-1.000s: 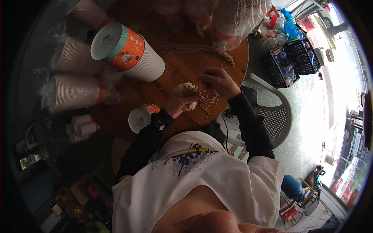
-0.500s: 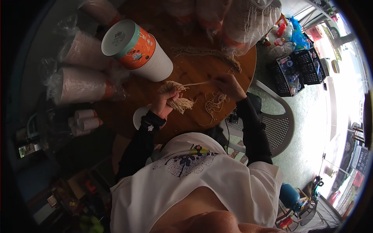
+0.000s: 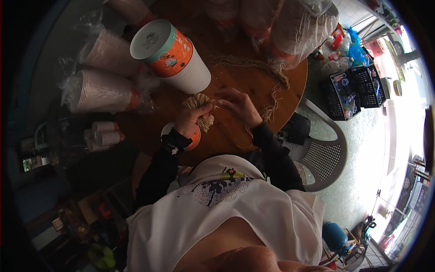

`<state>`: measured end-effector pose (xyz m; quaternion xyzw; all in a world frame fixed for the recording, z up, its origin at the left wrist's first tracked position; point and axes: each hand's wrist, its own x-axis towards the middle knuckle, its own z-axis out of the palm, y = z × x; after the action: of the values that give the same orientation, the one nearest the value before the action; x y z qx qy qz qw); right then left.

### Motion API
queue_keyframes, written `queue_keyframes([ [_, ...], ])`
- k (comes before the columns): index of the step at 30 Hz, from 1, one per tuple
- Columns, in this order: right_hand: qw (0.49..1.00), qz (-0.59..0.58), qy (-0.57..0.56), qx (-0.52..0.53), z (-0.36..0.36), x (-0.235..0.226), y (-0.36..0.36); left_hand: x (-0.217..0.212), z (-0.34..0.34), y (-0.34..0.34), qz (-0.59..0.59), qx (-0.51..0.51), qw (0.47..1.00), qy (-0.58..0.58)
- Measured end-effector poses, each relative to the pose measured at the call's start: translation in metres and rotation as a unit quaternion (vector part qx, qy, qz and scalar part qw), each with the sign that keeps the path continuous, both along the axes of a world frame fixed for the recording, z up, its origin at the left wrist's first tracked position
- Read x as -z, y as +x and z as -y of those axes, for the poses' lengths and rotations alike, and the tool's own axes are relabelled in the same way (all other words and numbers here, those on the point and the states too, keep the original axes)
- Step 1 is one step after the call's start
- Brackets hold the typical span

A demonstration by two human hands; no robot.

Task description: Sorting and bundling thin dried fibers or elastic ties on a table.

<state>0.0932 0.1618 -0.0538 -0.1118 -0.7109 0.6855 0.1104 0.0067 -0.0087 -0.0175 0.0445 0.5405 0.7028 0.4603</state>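
Observation:
My left hand (image 3: 188, 120) is closed round a bundle of beige string (image 3: 195, 100), whose looped ends stick out above and below the fist. Close against the right side of the bundle is my right hand (image 3: 240, 107), thumb and fingers bent toward each other; what they pinch is too small to make out. Below my left wrist stands an orange-and-white paper cup (image 3: 195, 138), partly hidden by the hand. Loose tangled strands (image 3: 271, 109) lie to the right of my right hand. Farther back, a long hank of string (image 3: 253, 65) stretches across the wooden table (image 3: 231, 138).
A tall stack of paper buckets (image 3: 192, 75) leans just beyond my left hand. Bagged cup stacks (image 3: 102, 93) crowd the left, and another bagged stack (image 3: 301, 34) is at the back right. A grey plastic chair (image 3: 337, 156) and black crates of bottles (image 3: 344, 93) stand right.
My right hand has moved left to the bundle, and the strand stretched between the hands no longer shows. The loose strands at the right have shifted and spread out.

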Motion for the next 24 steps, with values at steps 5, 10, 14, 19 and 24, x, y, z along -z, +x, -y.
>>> queue_keyframes([
  [5,0.99,-0.01,0.022,-0.141,-0.002,-0.01,-0.01,0.004,0.009,0.003,-0.108,-0.013,0.993,-0.052],
  [10,0.97,0.028,0.213,-0.116,0.012,-0.027,-0.003,0.013,0.017,0.004,-0.195,0.002,0.979,-0.061],
  [14,0.946,-0.028,0.322,0.015,0.028,-0.025,-0.004,0.011,0.011,0.014,-0.304,-0.042,0.95,-0.046],
  [19,0.963,0.068,0.247,0.086,0.006,0.017,-0.015,0.009,0.023,0.016,-0.221,0.014,0.974,-0.042],
  [24,0.921,0.147,0.282,0.223,-0.062,0.101,0.005,0.008,0.039,0.007,-0.039,-0.052,0.998,0.02],
])
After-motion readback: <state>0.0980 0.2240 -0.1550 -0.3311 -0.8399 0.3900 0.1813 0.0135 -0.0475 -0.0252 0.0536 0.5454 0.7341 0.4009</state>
